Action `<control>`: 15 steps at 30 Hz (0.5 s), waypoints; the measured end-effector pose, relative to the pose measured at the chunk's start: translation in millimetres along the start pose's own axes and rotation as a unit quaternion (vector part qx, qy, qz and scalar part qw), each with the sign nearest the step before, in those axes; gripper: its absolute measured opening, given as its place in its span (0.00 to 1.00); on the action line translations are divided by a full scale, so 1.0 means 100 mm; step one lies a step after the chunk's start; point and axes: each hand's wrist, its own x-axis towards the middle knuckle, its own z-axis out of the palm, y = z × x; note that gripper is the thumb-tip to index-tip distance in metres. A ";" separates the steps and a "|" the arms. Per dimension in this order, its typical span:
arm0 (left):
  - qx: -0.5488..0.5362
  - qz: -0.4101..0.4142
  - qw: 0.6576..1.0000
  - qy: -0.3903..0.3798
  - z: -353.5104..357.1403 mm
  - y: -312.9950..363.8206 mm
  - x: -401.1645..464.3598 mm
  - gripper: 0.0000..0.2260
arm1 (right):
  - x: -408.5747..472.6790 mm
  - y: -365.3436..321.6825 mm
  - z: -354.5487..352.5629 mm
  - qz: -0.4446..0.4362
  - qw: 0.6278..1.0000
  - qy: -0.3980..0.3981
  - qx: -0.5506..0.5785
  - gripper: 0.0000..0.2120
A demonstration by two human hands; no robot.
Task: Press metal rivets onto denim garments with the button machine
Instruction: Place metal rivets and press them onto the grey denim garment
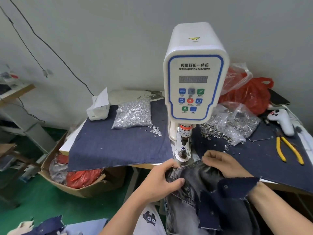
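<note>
A white servo button machine (194, 73) stands at the table's middle, its press head and lower die (183, 150) just beyond my hands. A washed denim garment (199, 187) hangs off the table's front edge. My left hand (162, 180) grips its left side, and a rivet shows on the edge by my fingers. My right hand (223, 162) pinches the garment's top edge right of the die. A clear bag of silver rivets (133, 114) lies left of the machine. A bag of ring-shaped parts (232, 122) lies to the right.
Denim cloth (118, 146) covers the tabletop. Yellow-handled pliers (288, 150), a white handheld device (282, 119), a red plastic bag (249, 94) and a phone (277, 99) lie at the right. A white box (99, 109) sits back left. A cardboard carton (81, 180) stands on the green floor.
</note>
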 end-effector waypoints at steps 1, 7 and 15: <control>-0.008 -0.014 1.000 0.006 -0.03 0.00 0.04 0.10 | 0.05 0.01 -0.01 0.000 0.999 0.011 -0.036 0.10; 0.014 -0.045 0.999 0.020 -0.18 -0.01 0.34 0.06 | 0.30 0.07 -0.05 0.014 0.992 0.084 -0.088 0.14; -0.019 -0.059 0.998 0.029 -0.27 -0.02 0.60 0.10 | 0.43 0.00 -0.05 0.051 0.992 0.111 -0.010 0.13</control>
